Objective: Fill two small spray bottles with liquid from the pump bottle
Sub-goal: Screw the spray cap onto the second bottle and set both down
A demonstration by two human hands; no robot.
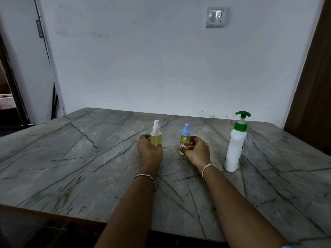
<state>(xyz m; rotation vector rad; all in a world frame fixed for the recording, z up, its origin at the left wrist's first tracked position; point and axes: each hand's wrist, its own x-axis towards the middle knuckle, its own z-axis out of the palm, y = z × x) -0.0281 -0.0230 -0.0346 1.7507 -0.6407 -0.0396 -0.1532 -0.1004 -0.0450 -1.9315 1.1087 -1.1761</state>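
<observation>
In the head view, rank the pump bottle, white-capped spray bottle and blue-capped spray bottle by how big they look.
1. pump bottle, clearly largest.
2. white-capped spray bottle and blue-capped spray bottle look about alike, so unranked.

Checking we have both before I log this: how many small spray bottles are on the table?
2. The white-capped spray bottle stands gripped by the left hand; the blue-capped spray bottle stands to its right, gripped by the right hand. No others seem hidden.
</observation>
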